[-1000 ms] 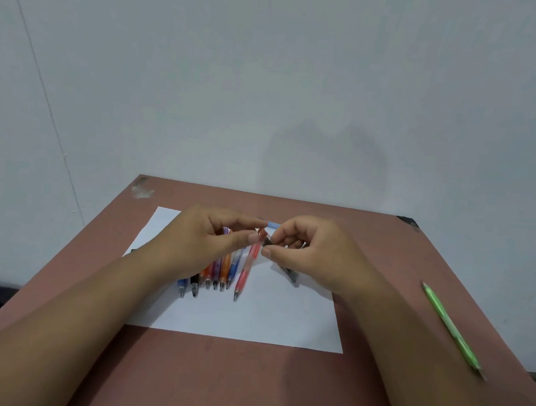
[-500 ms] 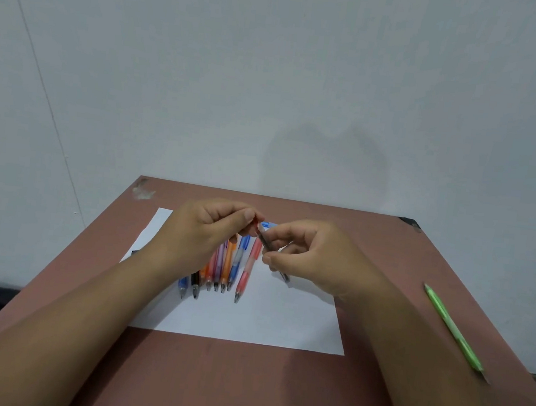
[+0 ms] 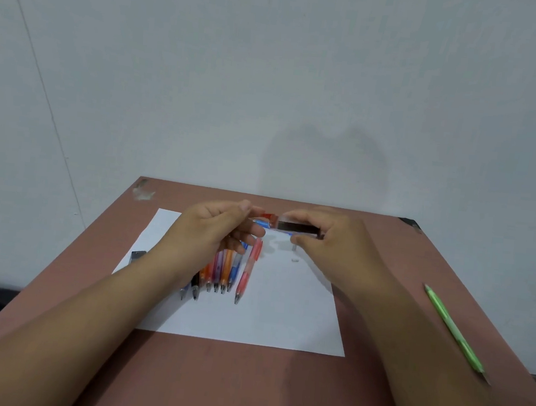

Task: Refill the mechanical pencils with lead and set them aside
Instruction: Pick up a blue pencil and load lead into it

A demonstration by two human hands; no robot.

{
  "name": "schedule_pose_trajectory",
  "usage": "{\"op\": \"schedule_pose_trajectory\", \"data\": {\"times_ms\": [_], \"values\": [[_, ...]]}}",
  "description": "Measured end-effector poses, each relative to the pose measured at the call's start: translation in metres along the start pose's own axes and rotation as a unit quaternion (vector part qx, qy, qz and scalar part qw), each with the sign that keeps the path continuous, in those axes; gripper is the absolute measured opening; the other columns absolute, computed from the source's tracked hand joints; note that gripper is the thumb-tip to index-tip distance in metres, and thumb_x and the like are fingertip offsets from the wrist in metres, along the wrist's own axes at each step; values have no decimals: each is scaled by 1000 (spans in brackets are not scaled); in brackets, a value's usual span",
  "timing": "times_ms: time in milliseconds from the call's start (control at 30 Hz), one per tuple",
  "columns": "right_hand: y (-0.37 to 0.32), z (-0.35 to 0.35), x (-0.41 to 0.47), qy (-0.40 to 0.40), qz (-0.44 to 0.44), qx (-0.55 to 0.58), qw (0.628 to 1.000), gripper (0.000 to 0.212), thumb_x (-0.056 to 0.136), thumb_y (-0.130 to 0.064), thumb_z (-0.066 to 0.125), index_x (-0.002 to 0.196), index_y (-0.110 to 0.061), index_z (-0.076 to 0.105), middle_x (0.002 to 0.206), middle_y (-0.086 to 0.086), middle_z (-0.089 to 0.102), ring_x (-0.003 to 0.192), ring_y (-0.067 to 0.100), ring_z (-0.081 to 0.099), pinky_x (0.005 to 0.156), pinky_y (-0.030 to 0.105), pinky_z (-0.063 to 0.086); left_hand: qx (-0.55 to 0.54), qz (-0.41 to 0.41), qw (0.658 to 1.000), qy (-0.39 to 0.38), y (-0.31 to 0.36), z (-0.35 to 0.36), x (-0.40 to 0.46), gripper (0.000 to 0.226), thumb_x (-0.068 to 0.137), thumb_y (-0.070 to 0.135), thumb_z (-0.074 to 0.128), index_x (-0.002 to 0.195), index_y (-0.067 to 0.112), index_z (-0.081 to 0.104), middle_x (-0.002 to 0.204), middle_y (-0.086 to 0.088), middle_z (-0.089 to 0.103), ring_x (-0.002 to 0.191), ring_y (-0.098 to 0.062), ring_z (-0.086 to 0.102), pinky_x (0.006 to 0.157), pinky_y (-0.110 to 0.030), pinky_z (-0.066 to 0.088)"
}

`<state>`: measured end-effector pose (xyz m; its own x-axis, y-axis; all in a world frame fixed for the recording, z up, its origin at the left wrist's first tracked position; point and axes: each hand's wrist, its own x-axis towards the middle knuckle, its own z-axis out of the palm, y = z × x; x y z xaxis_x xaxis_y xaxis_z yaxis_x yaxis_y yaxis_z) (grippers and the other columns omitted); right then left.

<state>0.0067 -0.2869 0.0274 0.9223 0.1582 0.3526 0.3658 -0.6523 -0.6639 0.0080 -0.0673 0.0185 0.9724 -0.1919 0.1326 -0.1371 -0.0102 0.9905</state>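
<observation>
While my view runs from the left edge inward, I first pick out a small dark case (image 3: 137,255) lying half on the white sheet of paper (image 3: 281,318), then the row of mechanical pencils (image 3: 217,271), tips toward me, slim plastic barrels in blue, black, orange, purple and red, with one red pencil (image 3: 247,271) a little apart on the right of the row. Above them my left hand (image 3: 214,233) hovers with its fingers curled and thumb meeting the fingertips; it seems to pinch the end of a blue pencil (image 3: 263,224) held level between the hands, though I cannot tell exactly how it is gripped. My right hand (image 3: 331,245) has its fingers curled round a clear lead case (image 3: 297,228) with a dark strip of leads inside, just touching the blue pencil's end. A tiny white piece (image 3: 294,260), maybe a cap or eraser, lies on the paper below. Far right on the brown table (image 3: 242,390) lies a green pencil (image 3: 451,328), set apart.

I judge the pencils light, stiff and smooth, likely to roll; best taken mid-barrel. The leads would be brittle, so the case should tip gently.
</observation>
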Motion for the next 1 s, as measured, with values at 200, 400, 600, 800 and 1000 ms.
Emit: {"op": "schedule_pose_trajectory", "data": {"times_ms": [200, 400, 600, 800, 1000], "values": [[7, 2, 5, 85, -96, -136, 982, 49, 94, -8, 65, 132, -40, 65, 107, -28, 62, 109, 5, 53, 94, 22, 47, -223, -192, 952, -82, 7, 2, 2, 69, 100, 59, 38, 126, -1, 61, 118, -24, 70, 108, -34, 71, 88, -34, 61], [6, 2, 4, 85, -137, -161, 974, 83, 95, -3, 60, 146, -62, 30, 104, -24, 59, 102, 0, 45, 86, 22, 46, -355, -252, 890, -139, 8, 4, 0, 92, 94, 70, 37, 136, -11, 47, 132, -33, 59, 120, -49, 60, 100, -50, 50], [14, -1, 8, 99, -243, -270, 926, 76, 74, 17, 74, 133, -28, 66, 108, -7, 70, 104, 23, 58, 78, 33, 57, -375, -255, 880, -140, 6, 1, 1, 98, 92, 72, 40, 137, -14, 45, 134, -36, 56, 122, -51, 58, 103, -53, 46], [-3, 1, 2, 64, -155, -266, 949, 119, 86, 6, 62, 145, -70, -9, 106, -21, 46, 94, 7, 48, 63, 35, 58, -375, -250, 882, -140, 4, -1, 3, 100, 90, 74, 41, 136, -15, 45, 134, -36, 56, 122, -51, 58, 104, -53, 44], [-2, -4, 14, 0, -226, -334, 915, 108, 71, 16, 65, 153, -47, 35, 96, -20, 56, 91, 1, 45, 53, 39, 54, -385, -236, 881, -143, 3, -3, 4, 102, 92, 76, 37, 136, -15, 48, 135, -35, 56, 126, -50, 56, 108, -50, 41]]}}
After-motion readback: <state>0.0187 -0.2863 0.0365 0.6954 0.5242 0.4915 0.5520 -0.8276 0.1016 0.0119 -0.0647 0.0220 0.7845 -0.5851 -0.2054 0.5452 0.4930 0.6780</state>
